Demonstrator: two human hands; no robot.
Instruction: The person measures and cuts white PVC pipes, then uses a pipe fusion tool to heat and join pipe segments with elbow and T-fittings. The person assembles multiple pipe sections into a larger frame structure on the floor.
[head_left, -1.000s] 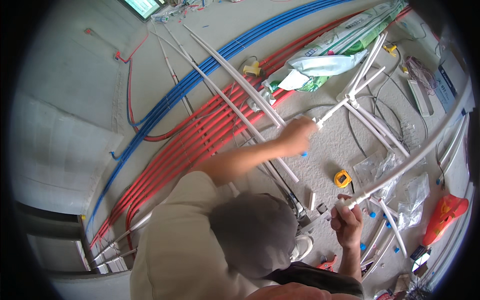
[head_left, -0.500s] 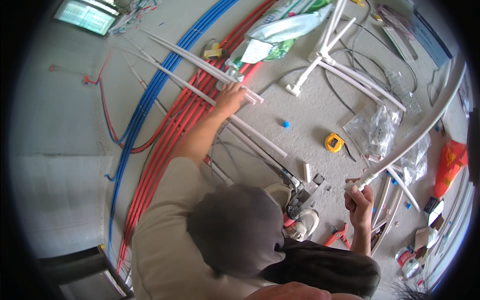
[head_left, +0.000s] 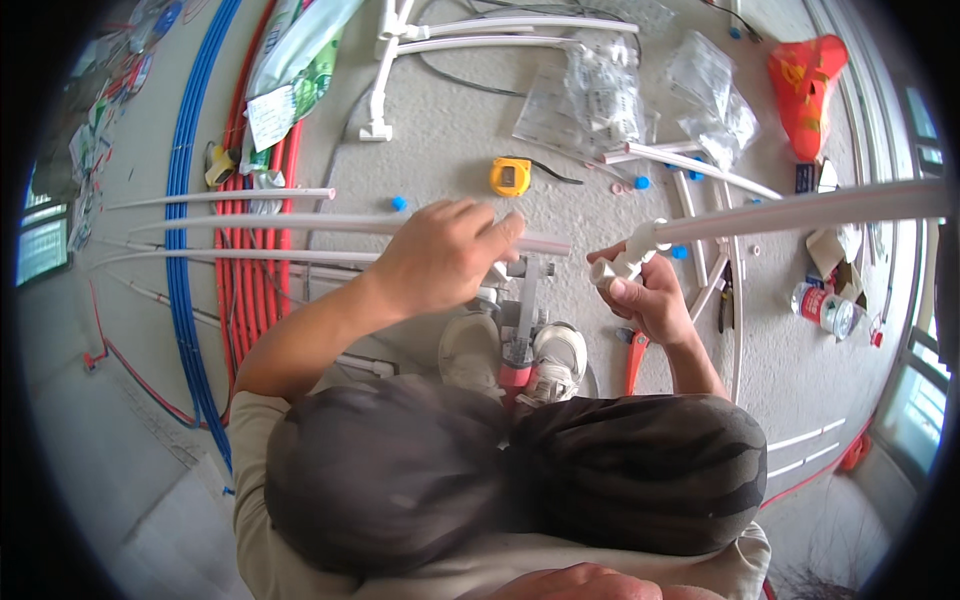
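Note:
My left hand (head_left: 445, 255) is closed round a long white plastic pipe (head_left: 330, 224). The end of this pipe sticks out to the right past my fingers. In my right hand (head_left: 655, 295) I grip a white pipe fitting (head_left: 622, 268), joined to a long white pipe (head_left: 800, 212) that runs off to the right. A gap separates the left pipe's end from the fitting. Below them, between my shoes, stands a grey tool with a red lower part (head_left: 516, 362), its top partly behind the left hand and pipe. Under my right hand lies an orange-handled pipe cutter (head_left: 636, 358).
Bundles of red pipes (head_left: 232, 290) and blue pipes (head_left: 182, 200) cross the floor at left. Ahead lie a yellow tape measure (head_left: 510, 176), clear plastic bags (head_left: 600, 95) and a joined white pipe frame (head_left: 390, 50). A red bag (head_left: 806, 90) and a bottle (head_left: 822, 308) lie at right.
My left hand has come back from the pipes lying across the red bundle and now holds one near the fitting. The view has turned, and my right hand still grips the fitting.

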